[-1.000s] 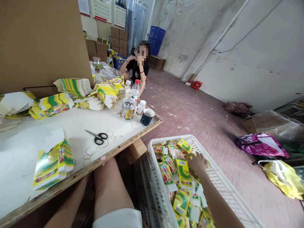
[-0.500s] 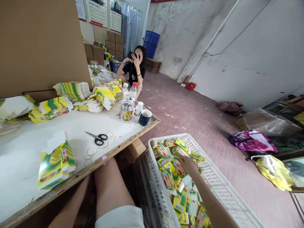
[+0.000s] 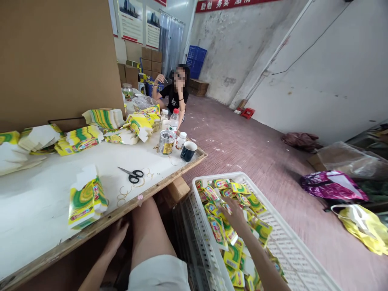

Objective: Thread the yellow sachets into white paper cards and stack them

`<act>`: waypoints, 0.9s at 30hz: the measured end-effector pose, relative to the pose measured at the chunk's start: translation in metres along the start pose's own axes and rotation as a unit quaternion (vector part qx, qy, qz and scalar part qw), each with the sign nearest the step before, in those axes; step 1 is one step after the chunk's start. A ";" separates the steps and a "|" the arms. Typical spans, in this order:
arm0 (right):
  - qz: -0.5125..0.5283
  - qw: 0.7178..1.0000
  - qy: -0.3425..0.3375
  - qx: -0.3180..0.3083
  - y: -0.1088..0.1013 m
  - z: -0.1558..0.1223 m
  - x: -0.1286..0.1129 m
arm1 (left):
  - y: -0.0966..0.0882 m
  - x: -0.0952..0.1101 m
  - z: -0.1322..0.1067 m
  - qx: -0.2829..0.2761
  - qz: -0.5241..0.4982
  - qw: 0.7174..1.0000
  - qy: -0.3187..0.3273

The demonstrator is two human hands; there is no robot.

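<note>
My right hand reaches into a white plastic crate on the right, its fingers stretched out over small yellow-and-green printed cartons. It touches the cartons without a clear grip on any. Below the table edge, beside my thigh, my left hand hangs in shadow, fingers loosely apart and nothing visible in it. On the table above it rests a stack of flattened yellow-green cartons with white flaps. A pair of black-handled scissors lies nearby among loose rubber bands.
More carton stacks line the table's back, before a large brown cardboard sheet. A dark mug, a clear jar and bottles stand at the table corner. Another person sits beyond. Bags lie on the floor at right.
My right hand has shifted slightly left over the crate, and several cartons there lie differently. My left hand has come into view under the table. The other person has lowered a dark object from the face.
</note>
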State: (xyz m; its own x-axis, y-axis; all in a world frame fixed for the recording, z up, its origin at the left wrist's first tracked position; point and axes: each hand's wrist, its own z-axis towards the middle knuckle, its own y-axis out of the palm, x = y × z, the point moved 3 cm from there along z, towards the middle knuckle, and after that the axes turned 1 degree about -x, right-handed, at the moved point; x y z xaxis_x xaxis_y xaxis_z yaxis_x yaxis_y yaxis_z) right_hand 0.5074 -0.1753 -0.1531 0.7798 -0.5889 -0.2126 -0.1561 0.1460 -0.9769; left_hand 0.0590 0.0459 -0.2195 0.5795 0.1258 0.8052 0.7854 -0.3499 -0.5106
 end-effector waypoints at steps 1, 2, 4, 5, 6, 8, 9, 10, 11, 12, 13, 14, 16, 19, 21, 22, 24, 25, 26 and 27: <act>0.004 1.000 -0.019 -0.002 0.004 -0.006 -0.009 | 0.001 -0.005 -0.007 -0.030 -0.012 0.999 -0.002; 0.005 1.000 -0.029 -0.003 0.007 -0.011 -0.015 | 0.002 -0.010 -0.014 -0.064 -0.027 0.998 -0.002; 0.004 1.000 -0.012 0.007 0.006 -0.017 -0.017 | 0.003 -0.017 -0.031 -0.113 -0.056 0.992 0.008; 0.002 1.000 0.010 0.019 0.002 -0.018 -0.013 | 0.003 -0.020 -0.039 -0.127 -0.068 0.989 0.015; 0.001 0.999 0.037 0.034 -0.003 -0.018 -0.008 | 0.002 -0.022 -0.046 -0.136 -0.077 0.987 0.023; 0.005 0.994 0.087 0.068 -0.019 -0.014 0.003 | -0.002 -0.022 -0.057 -0.142 -0.087 0.986 0.033; 0.012 0.991 0.104 0.084 -0.026 -0.012 0.006 | -0.004 -0.020 -0.063 -0.140 -0.090 0.985 0.036; 0.023 0.988 0.115 0.098 -0.033 -0.010 0.006 | -0.008 -0.017 -0.069 -0.136 -0.092 0.986 0.037; 0.036 0.986 0.120 0.112 -0.039 -0.009 0.002 | -0.013 -0.010 -0.075 -0.136 -0.097 0.985 0.041; 0.054 0.984 0.116 0.122 -0.042 -0.007 -0.006 | -0.020 0.000 -0.083 -0.137 -0.101 0.984 0.048; 0.077 0.983 0.103 0.127 -0.043 -0.007 -0.019 | -0.029 0.012 -0.091 -0.139 -0.110 0.982 0.060; 0.105 0.983 0.080 0.125 -0.042 -0.007 -0.038 | -0.040 0.027 -0.100 -0.159 -0.124 0.976 0.087; 0.176 0.979 0.012 0.102 -0.033 -0.009 -0.087 | -0.070 0.061 -0.111 -0.113 -0.107 0.976 0.152; 0.292 0.950 -0.097 0.049 -0.018 -0.021 -0.180 | -0.124 0.098 -0.107 0.160 -0.014 0.957 0.243; 0.360 0.920 -0.153 0.012 -0.011 -0.033 -0.245 | -0.143 0.105 -0.092 0.244 0.078 0.932 0.256; 0.390 0.904 -0.174 -0.006 -0.009 -0.038 -0.275 | -0.147 0.103 -0.082 0.259 0.114 0.925 0.254; 0.437 0.877 -0.196 -0.030 -0.006 -0.045 -0.329 | -0.144 0.093 -0.064 0.213 0.169 0.932 0.239; 0.454 0.867 -0.201 -0.041 -0.004 -0.046 -0.352 | -0.139 0.088 -0.059 0.191 0.177 0.934 0.244; 0.468 0.859 -0.201 -0.050 -0.002 -0.046 -0.372 | -0.134 0.084 -0.057 0.178 0.179 0.935 0.250; 0.480 0.852 -0.200 -0.060 0.000 -0.046 -0.389 | -0.129 0.082 -0.058 0.168 0.174 0.936 0.257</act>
State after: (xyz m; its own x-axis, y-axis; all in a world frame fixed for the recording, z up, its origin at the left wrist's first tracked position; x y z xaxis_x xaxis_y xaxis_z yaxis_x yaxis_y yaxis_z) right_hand 0.1759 0.0175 -0.0715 0.3989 0.0788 -0.9136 -0.8804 0.3116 -0.3575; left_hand -0.0071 0.0471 -0.0703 0.6996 -0.4346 0.5671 0.6428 0.0364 -0.7652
